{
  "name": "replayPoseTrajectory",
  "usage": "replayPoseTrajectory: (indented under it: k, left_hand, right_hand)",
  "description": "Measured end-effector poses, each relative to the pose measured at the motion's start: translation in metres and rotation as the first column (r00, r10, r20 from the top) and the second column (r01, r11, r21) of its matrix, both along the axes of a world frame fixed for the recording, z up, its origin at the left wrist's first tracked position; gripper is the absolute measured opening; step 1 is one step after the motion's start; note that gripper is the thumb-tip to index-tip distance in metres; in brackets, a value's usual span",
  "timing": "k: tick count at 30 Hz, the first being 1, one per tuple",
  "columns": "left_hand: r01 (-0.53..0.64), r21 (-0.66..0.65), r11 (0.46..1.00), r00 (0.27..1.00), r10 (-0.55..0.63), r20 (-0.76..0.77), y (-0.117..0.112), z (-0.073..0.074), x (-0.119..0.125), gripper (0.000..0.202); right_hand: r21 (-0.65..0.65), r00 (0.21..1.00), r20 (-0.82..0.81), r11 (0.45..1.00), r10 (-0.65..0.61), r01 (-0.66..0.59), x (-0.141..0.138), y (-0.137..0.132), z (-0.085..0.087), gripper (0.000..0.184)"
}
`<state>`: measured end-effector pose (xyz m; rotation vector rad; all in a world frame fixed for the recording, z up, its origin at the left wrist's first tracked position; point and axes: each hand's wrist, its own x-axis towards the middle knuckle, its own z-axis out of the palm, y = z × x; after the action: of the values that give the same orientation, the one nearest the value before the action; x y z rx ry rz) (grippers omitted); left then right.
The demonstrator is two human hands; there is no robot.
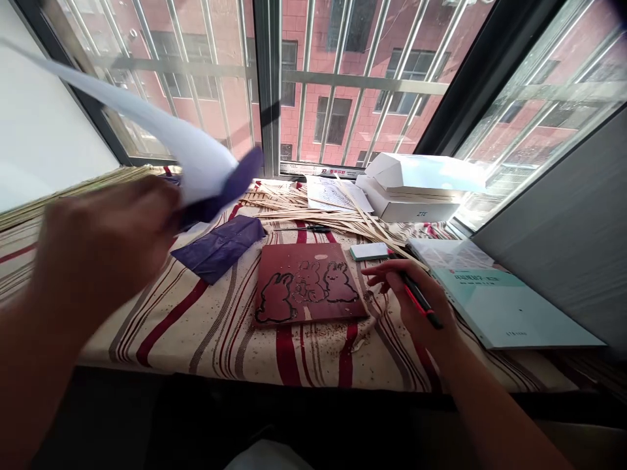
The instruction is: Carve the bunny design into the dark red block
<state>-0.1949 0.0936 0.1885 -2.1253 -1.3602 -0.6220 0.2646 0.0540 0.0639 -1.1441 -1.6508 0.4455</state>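
Observation:
My left hand [105, 238], raised at the left and blurred, is closed on a white paper sheet [203, 163]. A dark purple sheet [242, 176] shows at the lower end of that paper. Under it, a creased purple sheet [223, 249] lies on the cloth. A reddish-brown square board [313, 313] lies in the middle, with rabbit-like figures in dark lines on it. Just right of the board, my right hand [438, 297] holds a black and red pen [422, 302]. The pen rests between the fingers; its far end is partly hidden. Small crumbs surround the board.
A white and teal eraser [369, 251] lies behind the board, near a thin tool with a dark handle [319, 228]. Thin wooden strips [294, 212], a drawing [333, 194] and a white box [411, 207] stand towards the window. A pale book [519, 313] lies right.

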Motion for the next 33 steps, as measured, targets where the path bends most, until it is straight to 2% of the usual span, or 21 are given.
replayPoseTrajectory:
  k: [1,2,4,6,7,9,12,15,17,21,24,27,29,31,33]
  left_hand:
    - [0.006,0.089,0.996,0.997,0.001,-0.082,-0.006,-0.004,0.033,0.041]
    - [0.071,0.088,0.994,0.977,-0.051,-0.209,-0.011,-0.008,0.063,0.045]
    - [0.162,-0.027,0.986,0.913,-0.160,-0.375,-0.015,-0.019,0.114,0.046]
    - [0.175,-0.206,0.963,0.859,-0.252,-0.446,-0.017,-0.035,0.151,0.037]
    - [0.176,-0.281,0.943,0.842,-0.292,-0.454,-0.018,-0.044,0.165,0.033]
    - [0.192,-0.344,0.919,0.830,-0.339,-0.443,-0.021,-0.065,0.186,0.026]
    - [0.228,-0.341,0.912,0.825,-0.367,-0.430,-0.028,-0.092,0.202,0.020]
    - [0.255,-0.323,0.912,0.822,-0.380,-0.425,-0.035,-0.110,0.202,0.023]
    - [0.293,-0.298,0.909,0.821,-0.399,-0.408,-0.037,-0.118,0.196,0.029]
    - [0.352,-0.241,0.904,0.848,-0.417,-0.327,-0.039,-0.124,0.169,0.040]
    - [0.322,-0.263,0.909,0.875,-0.392,-0.284,-0.038,-0.122,0.143,0.045]
    - [0.299,-0.316,0.901,0.880,-0.388,-0.275,-0.035,-0.120,0.122,0.043]
    - [0.315,-0.348,0.883,0.872,-0.414,-0.262,-0.032,-0.120,0.114,0.039]
    - [0.337,-0.352,0.873,0.870,-0.431,-0.237,-0.030,-0.123,0.111,0.037]
    - [0.344,-0.345,0.873,0.883,-0.426,-0.198,-0.030,-0.129,0.109,0.036]
  right_hand:
    - [-0.056,0.992,-0.111,0.997,0.054,-0.060,-0.004,0.001,0.004,0.021]
    - [-0.116,0.970,-0.220,0.985,0.100,-0.128,-0.007,0.002,0.008,0.026]
    - [-0.210,0.901,-0.407,0.944,0.153,-0.256,-0.010,0.005,0.017,0.042]
    - [-0.253,0.848,-0.503,0.910,0.166,-0.328,-0.009,0.007,0.023,0.053]
    - [-0.267,0.846,-0.508,0.904,0.164,-0.335,-0.008,0.007,0.025,0.057]
    - [-0.297,0.872,-0.471,0.907,0.133,-0.299,-0.005,0.008,0.024,0.063]
    - [-0.333,0.921,-0.389,0.936,-0.024,-0.116,0.000,0.011,0.015,0.071]
    - [-0.337,0.923,-0.302,0.932,-0.239,0.131,0.007,0.019,0.002,0.069]
    - [-0.324,0.918,-0.259,0.923,-0.299,0.209,0.011,0.025,-0.005,0.065]
    - [-0.255,0.898,-0.262,0.923,-0.353,0.289,0.015,0.028,-0.014,0.053]
    - [-0.220,0.894,-0.282,0.931,-0.347,0.292,0.022,0.027,-0.018,0.049]
    - [-0.272,0.924,-0.213,0.927,-0.319,0.257,0.035,0.025,-0.019,0.052]
    - [-0.268,0.925,-0.135,0.912,-0.354,0.310,0.043,0.020,-0.015,0.060]
    - [-0.132,0.909,-0.027,0.902,-0.417,0.410,0.044,0.010,-0.007,0.065]
    - [0.058,0.902,0.161,0.916,-0.401,0.397,0.034,-0.003,0.003,0.058]
